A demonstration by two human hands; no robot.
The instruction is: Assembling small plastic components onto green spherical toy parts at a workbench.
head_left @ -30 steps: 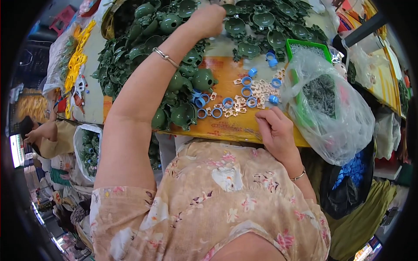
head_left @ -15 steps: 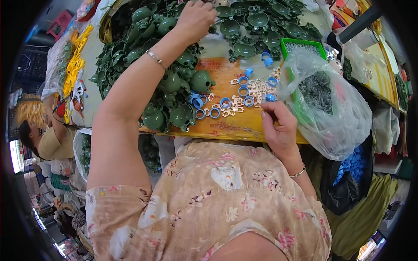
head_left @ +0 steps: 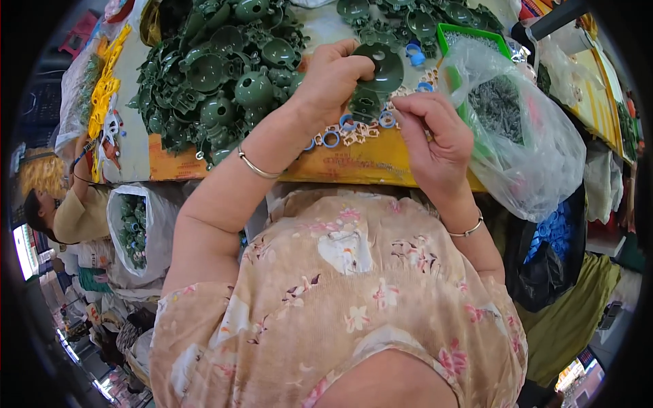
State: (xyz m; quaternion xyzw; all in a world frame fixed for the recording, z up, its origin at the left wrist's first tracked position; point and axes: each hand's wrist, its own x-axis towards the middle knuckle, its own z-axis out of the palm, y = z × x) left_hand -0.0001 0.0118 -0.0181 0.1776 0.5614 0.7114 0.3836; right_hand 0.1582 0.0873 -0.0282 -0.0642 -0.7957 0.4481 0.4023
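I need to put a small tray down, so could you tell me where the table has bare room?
Bare room is scarce: a pale strip between the yellow parts and the green parts pile, and the orange table edge below that pile. Around the left hand, rings and the clear bag it is crowded.

This looks like a small assembly workshop. The tabletop (head_left: 224, 163) is heaped with dark green plastic parts (head_left: 218, 75) and small blue rings (head_left: 331, 139), clear bags (head_left: 524, 129) hold more pieces, sacks (head_left: 136, 231) stand alongside, and another person (head_left: 68, 211) works nearby.
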